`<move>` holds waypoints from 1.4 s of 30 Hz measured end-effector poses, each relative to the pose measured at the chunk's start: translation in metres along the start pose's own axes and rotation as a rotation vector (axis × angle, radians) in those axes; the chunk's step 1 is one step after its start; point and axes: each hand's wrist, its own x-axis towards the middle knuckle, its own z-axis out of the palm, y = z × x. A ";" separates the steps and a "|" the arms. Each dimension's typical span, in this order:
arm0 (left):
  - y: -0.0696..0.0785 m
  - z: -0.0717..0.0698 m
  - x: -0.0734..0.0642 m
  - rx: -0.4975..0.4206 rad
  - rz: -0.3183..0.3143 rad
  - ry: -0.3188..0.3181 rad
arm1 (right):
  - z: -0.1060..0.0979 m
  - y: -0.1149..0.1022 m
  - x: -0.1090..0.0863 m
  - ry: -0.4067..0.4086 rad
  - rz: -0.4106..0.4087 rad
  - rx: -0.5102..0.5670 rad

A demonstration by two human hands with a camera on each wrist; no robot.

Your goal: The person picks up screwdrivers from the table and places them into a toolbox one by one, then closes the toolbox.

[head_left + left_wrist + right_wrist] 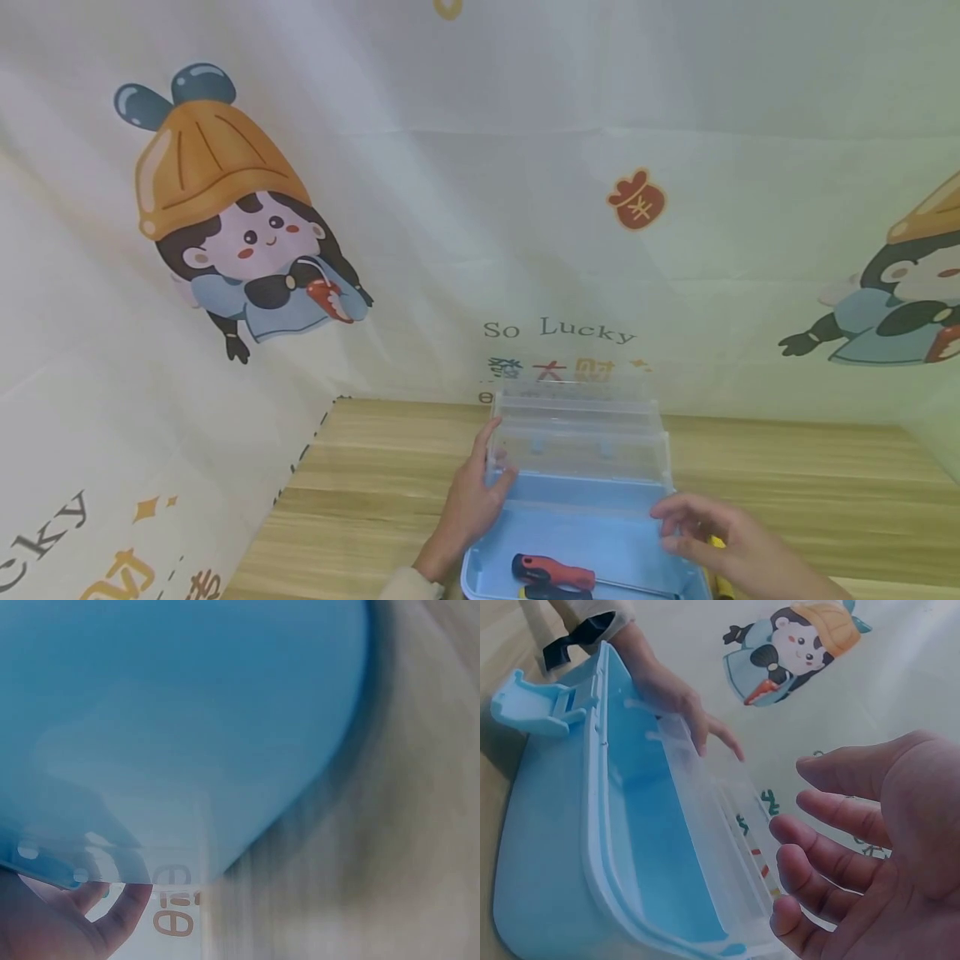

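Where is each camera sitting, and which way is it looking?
Head: on the person's head, looking forward and down at the box, table and cloth; left hand and right hand show.
Left wrist: on that wrist, looking closely at the box; some of the left hand shows.
Right wrist: on that wrist, looking across the box; the right hand shows close, the left hand beyond.
Head and right wrist share both hands, the box and its lid.

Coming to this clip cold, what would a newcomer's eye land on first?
Probably the big orange-hatted cartoon figure, printed on the pale cloth left of centre in the head view. Next comes the light blue box at the bottom, its clear lid raised at the back, with the left hand at the lid's left edge. Inside the box lies a red-and-black screwdriver.
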 end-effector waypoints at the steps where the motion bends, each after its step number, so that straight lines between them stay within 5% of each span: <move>1: 0.000 0.000 0.000 0.001 0.005 0.002 | -0.002 0.001 -0.001 0.004 0.009 0.006; 6: -0.001 0.000 0.001 0.006 0.010 0.011 | -0.010 0.007 -0.008 0.056 0.006 -0.024; 13: 0.001 0.001 0.000 0.007 0.003 0.013 | -0.019 0.020 -0.016 0.149 -0.102 -0.124; 31: 0.001 0.001 -0.001 0.006 -0.006 0.006 | -0.038 0.059 -0.021 0.271 -0.225 -0.156; 42: 0.001 0.000 0.000 0.014 0.006 0.011 | -0.054 0.072 -0.030 0.197 0.063 -0.113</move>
